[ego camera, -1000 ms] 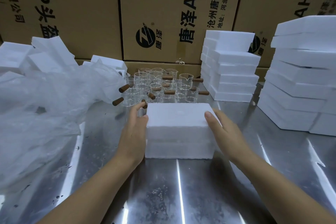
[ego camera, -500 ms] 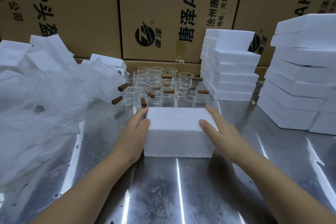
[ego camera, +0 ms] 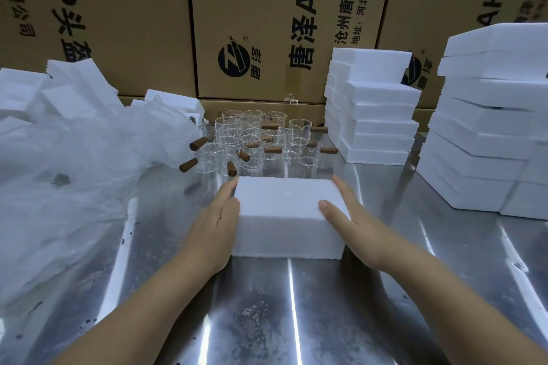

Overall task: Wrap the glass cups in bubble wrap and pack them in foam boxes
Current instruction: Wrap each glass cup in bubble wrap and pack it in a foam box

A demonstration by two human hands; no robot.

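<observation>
Your left hand (ego camera: 215, 224) and right hand (ego camera: 350, 216) now press flat against the two short ends of the closed foam box (ego camera: 286, 216), fingers extended along its sides and the right thumb lying over the top edge; neither hand curls around anything, the box is simply squeezed between them. Compared with a second ago, the seam across the front face no longer shows and the box sits lower on the steel table (ego camera: 296, 320), so judge the lid as pressed fully home. Its contents cannot be seen. The box rests at the table's centre, just in front of the cluster of unwrapped glass cups (ego camera: 255, 139) with wooden handles. The bubble wrap (ego camera: 74, 175) lies heaped to your left; stacked foam boxes (ego camera: 376, 115) stand to your right. With this box sealed, the likely next action is to set it aside and take another cup for wrapping. Many cups remain unpacked.
</observation>
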